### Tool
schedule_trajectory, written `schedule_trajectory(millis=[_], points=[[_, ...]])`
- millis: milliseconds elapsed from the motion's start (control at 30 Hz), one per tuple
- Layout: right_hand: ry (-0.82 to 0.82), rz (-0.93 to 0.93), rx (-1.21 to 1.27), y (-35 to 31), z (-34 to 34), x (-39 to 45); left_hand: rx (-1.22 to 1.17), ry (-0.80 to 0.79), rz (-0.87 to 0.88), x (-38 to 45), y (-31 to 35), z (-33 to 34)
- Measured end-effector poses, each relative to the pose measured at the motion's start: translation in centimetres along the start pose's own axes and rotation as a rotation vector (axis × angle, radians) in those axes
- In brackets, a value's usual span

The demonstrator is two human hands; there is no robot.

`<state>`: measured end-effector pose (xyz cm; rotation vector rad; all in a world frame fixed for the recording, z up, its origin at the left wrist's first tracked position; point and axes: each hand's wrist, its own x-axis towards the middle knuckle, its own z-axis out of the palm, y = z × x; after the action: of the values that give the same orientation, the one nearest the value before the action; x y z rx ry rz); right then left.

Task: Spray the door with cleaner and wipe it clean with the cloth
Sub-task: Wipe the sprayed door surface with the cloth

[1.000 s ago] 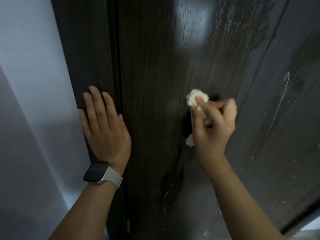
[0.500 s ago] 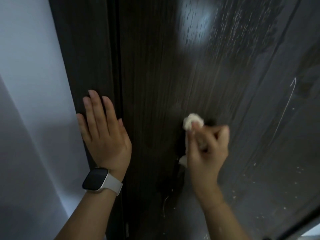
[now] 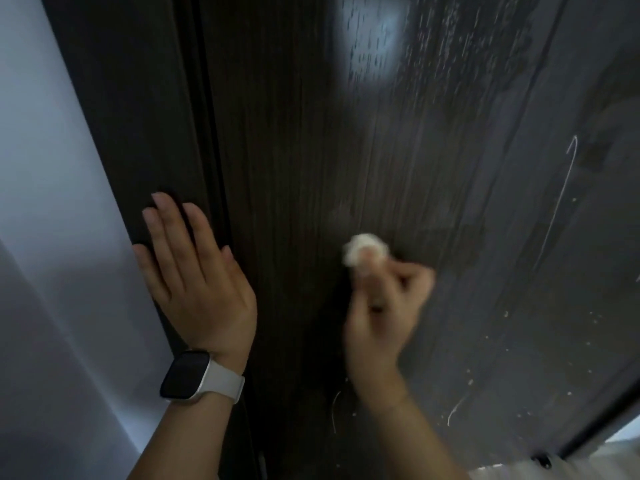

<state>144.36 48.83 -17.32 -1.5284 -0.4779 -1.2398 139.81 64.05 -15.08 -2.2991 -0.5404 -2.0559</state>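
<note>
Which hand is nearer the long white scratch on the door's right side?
Right. The right hand, gripping the cloth, is just left of the scratch. The left hand lies flat across the door, by the frame.

left wrist: smartwatch (image 3: 187, 375), dark square face | pale strap | forearms bare

This looks like a room inside a home, seen close up at a doorway. A tall dark wood-grain door (image 3: 346, 150) fills most of the view, set beside a matching dark door frame (image 3: 131, 116). To the left runs a plain pale painted wall (image 3: 52, 237). At the lower right corner a strip of light floor (image 3: 554, 471) shows below the door's edge.
</note>
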Motion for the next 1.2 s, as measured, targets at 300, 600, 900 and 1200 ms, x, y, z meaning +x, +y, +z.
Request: schedule_trajectory(millis=[300, 600, 900, 1200], points=[[0.254, 0.202, 0.066, 1.6, -3.3, 6.8, -0.014, -0.012, -0.008, -0.1, 0.0, -0.2], [-0.116, -0.124, -0.194, 2.6, -4.4, 4.9, -0.007, -0.027, -0.011, 0.0, 0.1, -0.4], [-0.195, -0.314, -0.291, 2.0, -4.0, 6.2, -0.014, -0.021, -0.008, -0.1, 0.2, -0.5], [-0.183, -0.22, -0.216, 3.6, -5.3, 5.4, -0.019, 0.0, -0.017, -0.1, 0.1, -0.3]])
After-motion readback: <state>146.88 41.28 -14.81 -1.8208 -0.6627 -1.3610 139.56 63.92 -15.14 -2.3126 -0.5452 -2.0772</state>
